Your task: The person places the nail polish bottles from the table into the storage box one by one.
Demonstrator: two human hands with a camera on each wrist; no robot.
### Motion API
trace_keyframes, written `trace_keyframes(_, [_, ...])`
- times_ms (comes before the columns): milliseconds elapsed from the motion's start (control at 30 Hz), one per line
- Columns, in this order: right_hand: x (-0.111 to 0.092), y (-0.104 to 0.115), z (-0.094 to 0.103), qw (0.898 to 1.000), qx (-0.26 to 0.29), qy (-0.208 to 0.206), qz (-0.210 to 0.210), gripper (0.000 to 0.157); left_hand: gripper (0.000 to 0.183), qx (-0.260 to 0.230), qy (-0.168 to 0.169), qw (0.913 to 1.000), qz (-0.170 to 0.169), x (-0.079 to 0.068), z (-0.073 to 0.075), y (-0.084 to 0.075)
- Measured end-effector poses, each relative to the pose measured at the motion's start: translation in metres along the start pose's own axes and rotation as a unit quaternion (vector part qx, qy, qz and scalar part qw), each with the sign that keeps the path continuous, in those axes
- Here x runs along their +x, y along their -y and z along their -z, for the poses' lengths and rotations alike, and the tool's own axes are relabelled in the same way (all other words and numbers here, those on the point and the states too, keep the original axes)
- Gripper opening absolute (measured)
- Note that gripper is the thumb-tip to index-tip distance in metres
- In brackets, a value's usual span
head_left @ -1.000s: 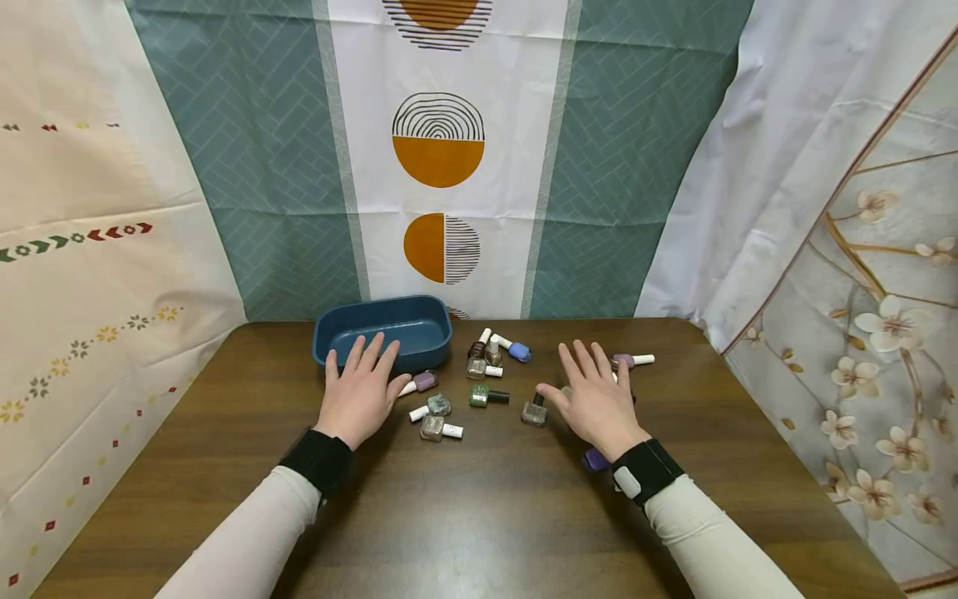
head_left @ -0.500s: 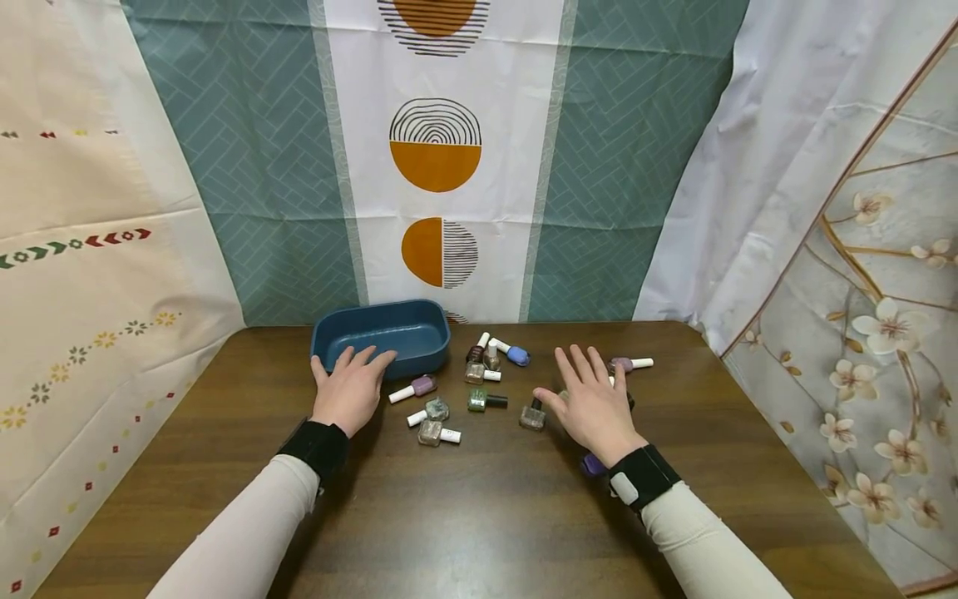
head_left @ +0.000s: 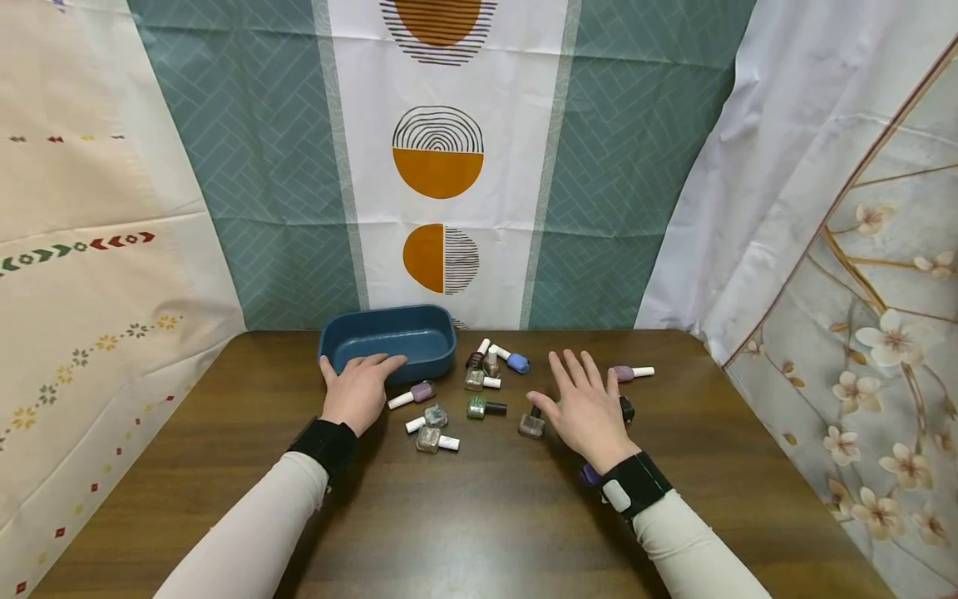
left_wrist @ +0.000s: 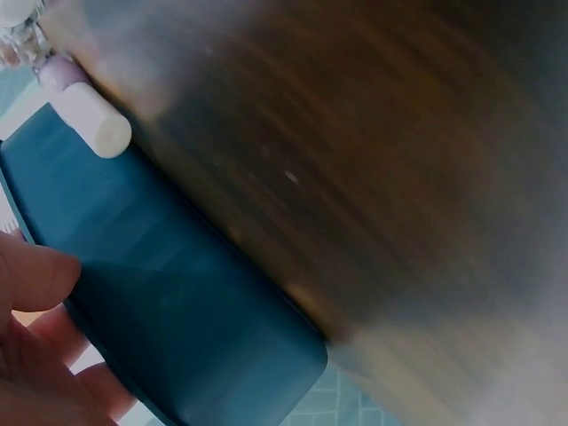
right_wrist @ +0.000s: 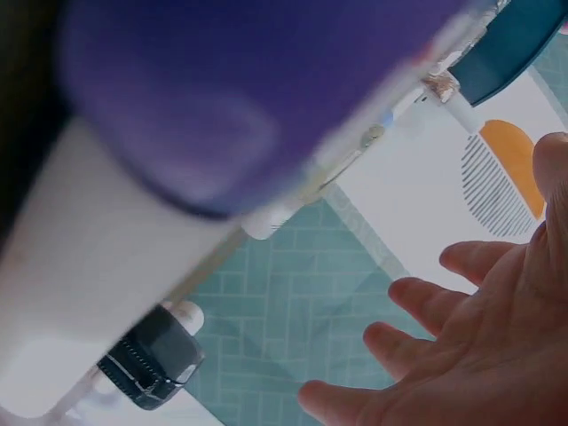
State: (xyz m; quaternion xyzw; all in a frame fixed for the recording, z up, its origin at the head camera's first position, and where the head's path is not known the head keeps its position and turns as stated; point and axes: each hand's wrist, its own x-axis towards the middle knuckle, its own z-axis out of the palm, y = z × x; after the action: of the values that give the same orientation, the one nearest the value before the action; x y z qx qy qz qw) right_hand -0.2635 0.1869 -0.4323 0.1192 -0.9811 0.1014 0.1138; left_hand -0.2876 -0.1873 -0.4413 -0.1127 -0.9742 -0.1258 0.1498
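Observation:
My left hand (head_left: 354,398) grips the near rim of a dark blue plastic bin (head_left: 432,368). In the left wrist view the thumb lies against the bin's outer wall (left_wrist: 177,266), and fingers curl over the rim. A mauve nail polish bottle (head_left: 423,390) with a white cap lies just in front of the bin. My right hand (head_left: 590,413) hovers with fingers spread and holds nothing. Under and around it lie a purple nail polish bottle (right_wrist: 222,89), a dark one (head_left: 627,408) and a grey glitter one (head_left: 531,426). The hand partly covers some of these.
Several more nail polish bottles lie mid-table: a green one (head_left: 476,407), a blue one (head_left: 517,363), and a silver glitter one (head_left: 428,440). Another mauve bottle (head_left: 624,373) is at the right. A patterned curtain (head_left: 441,249) hangs behind the brown table (head_left: 449,532).
My left hand has gone from spread fingers above the bin to gripping its near rim. The bin has shifted slightly right. My right hand stays spread and has drifted a little left.

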Motion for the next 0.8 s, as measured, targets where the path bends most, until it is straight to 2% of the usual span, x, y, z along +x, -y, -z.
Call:
trace_keyframes(400, [0.001, 0.005, -0.011, 1.0, 0.004, 0.007, 0.005, 0.086, 0.066, 0.014, 0.001, 0.9996, -0.024, 0.006, -0.006, -0.023])
trace_keyframes(800, [0.002, 0.009, -0.008, 0.999, 0.026, -0.018, 0.015, 0.084, 0.064, 0.019, 0.011, 0.9993, -0.029, 0.013, -0.008, -0.044])
